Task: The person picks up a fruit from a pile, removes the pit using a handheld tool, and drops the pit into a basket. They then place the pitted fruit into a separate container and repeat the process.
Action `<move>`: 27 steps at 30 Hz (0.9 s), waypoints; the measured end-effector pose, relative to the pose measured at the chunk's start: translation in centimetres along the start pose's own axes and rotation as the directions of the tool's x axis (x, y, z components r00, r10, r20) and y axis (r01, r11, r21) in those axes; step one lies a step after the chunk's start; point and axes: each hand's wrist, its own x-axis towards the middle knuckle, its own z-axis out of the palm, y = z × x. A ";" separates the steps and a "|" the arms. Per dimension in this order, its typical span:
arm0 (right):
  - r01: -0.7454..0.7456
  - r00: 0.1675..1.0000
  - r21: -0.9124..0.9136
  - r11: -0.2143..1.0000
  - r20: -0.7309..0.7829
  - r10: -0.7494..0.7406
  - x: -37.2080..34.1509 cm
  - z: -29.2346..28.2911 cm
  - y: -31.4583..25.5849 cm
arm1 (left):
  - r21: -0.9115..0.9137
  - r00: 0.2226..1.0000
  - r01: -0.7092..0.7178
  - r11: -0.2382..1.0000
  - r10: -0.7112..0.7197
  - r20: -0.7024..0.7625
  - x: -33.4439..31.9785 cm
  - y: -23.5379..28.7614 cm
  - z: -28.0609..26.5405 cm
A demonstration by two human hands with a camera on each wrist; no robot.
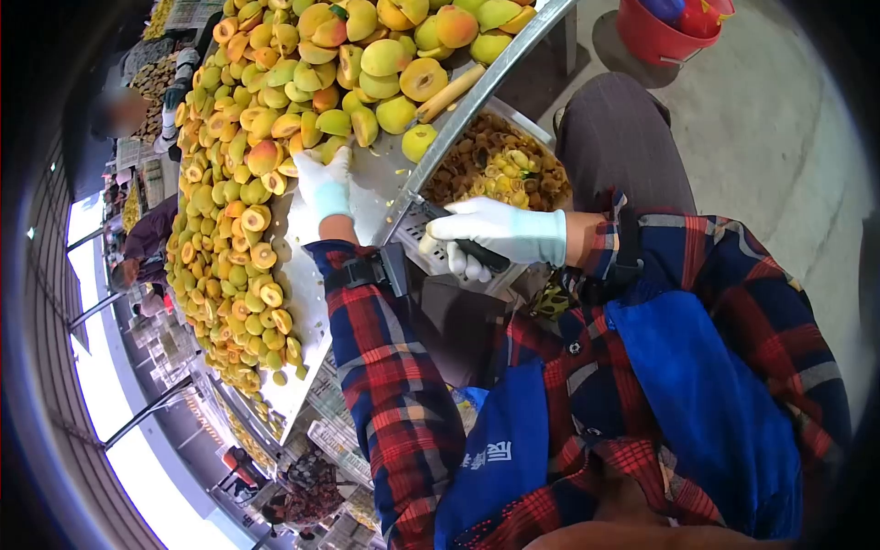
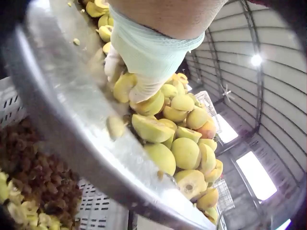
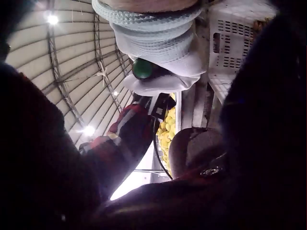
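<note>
My gloved left hand (image 1: pixel 325 186) is at the near edge of a heap of yellow-green peaches (image 1: pixel 266 96) on a metal table. In the left wrist view, its thumb and fingers pinch a peach half (image 2: pixel 124 88). My gloved right hand (image 1: pixel 486 229) grips a knife by its dark handle (image 1: pixel 483 256), over the table's raised rim. The knife's blade side points toward the table, mostly covered by the fingers. A round green handle end (image 3: pixel 142 68) pokes out of the fist in the right wrist view.
A wooden-handled tool (image 1: pixel 451 93) lies against the heap by the metal rim (image 1: pixel 486 87). Below it, a white crate (image 1: pixel 524 119) holds brown pits and yellow pieces. A red bucket (image 1: pixel 662 37) stands on the floor. Other people sit beyond the table.
</note>
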 end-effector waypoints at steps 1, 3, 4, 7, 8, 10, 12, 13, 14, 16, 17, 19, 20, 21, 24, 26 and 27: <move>0.113 0.993 -0.180 0.977 -0.018 -0.118 -0.1 0.1 -0.3 | 0.099 0.992 -0.089 0.991 0.096 -0.078 -0.8 1.0 -0.3; 0.206 0.947 -0.618 0.759 -0.068 -0.313 0.2 0.0 -0.8 | -0.343 0.988 0.141 0.929 -0.151 -0.004 -2.8 1.9 -0.2; 0.207 0.948 -0.616 0.760 -0.065 -0.311 0.3 0.0 -1.0 | -0.688 0.928 0.354 0.634 -0.332 0.171 -3.9 2.3 -0.5; 0.252 0.832 -0.920 0.301 0.047 -0.552 0.4 0.3 -1.6 | -0.838 0.907 0.413 0.355 -0.244 0.343 -7.0 2.0 -2.4; 0.255 0.835 -0.919 0.302 0.052 -0.548 0.3 0.7 -1.8 | -0.864 0.878 0.473 0.171 -0.173 0.446 -7.9 1.6 -2.9; 0.223 0.793 -0.967 0.125 0.106 -0.601 0.6 1.3 -1.8 | -0.873 0.867 0.488 0.021 -0.131 0.481 -10.4 3.0 -3.9; 0.244 0.783 -0.968 0.061 0.160 -0.602 1.5 1.2 -1.3 | -0.821 0.851 0.500 -0.276 -0.018 0.525 -12.8 4.7 -4.3; 0.261 0.753 -0.965 0.010 0.197 -0.628 1.8 1.1 -1.0 | -0.854 0.879 0.452 -0.258 -0.034 0.476 -13.8 5.0 -4.1; 0.274 0.721 -0.961 -0.042 0.235 -0.652 1.9 1.1 -0.8 | -0.854 0.879 0.450 -0.261 -0.038 0.475 -14.5 5.8 -3.9; 0.265 0.744 -0.964 -0.030 0.224 -0.629 1.6 1.3 -0.5 | -0.952 0.929 0.303 -0.044 -0.209 0.305 -15.6 7.2 -3.6; 0.254 0.762 -0.967 -0.019 0.212 -0.612 1.5 1.4 -0.4 | -0.962 0.940 0.273 -0.014 -0.210 0.269 -16.0 7.2 -3.4; 0.243 0.778 -0.970 -0.029 0.212 -0.591 1.6 1.3 -0.2 | -0.975 0.949 0.220 0.035 -0.238 0.206 -16.6 7.7 -3.1; 0.232 0.791 -0.972 -0.038 0.212 -0.574 1.7 1.2 -0.1 | -0.982 0.955 0.168 0.086 -0.260 0.141 -16.8 7.8 -3.0; 0.231 0.792 -0.972 -0.037 0.210 -0.573 1.7 1.1 0.0 | -0.982 0.955 0.170 0.086 -0.261 0.143 -16.9 7.3 -2.7; 0.281 0.855 -0.955 0.092 0.206 -0.475 0.9 1.9 0.0 | -0.889 0.969 0.069 0.452 -0.243 -0.048 -17.2 6.6 -2.0; 0.144 0.970 -0.783 0.605 -0.008 -0.241 0.5 2.4 0.0 | -0.050 0.906 -0.180 0.982 0.145 -0.398 -17.8 8.7 -2.5; 0.079 0.993 -0.676 0.733 -0.015 -0.121 0.7 2.2 -0.1 | -0.181 0.920 -0.125 0.976 0.045 -0.390 -17.9 8.8 -2.3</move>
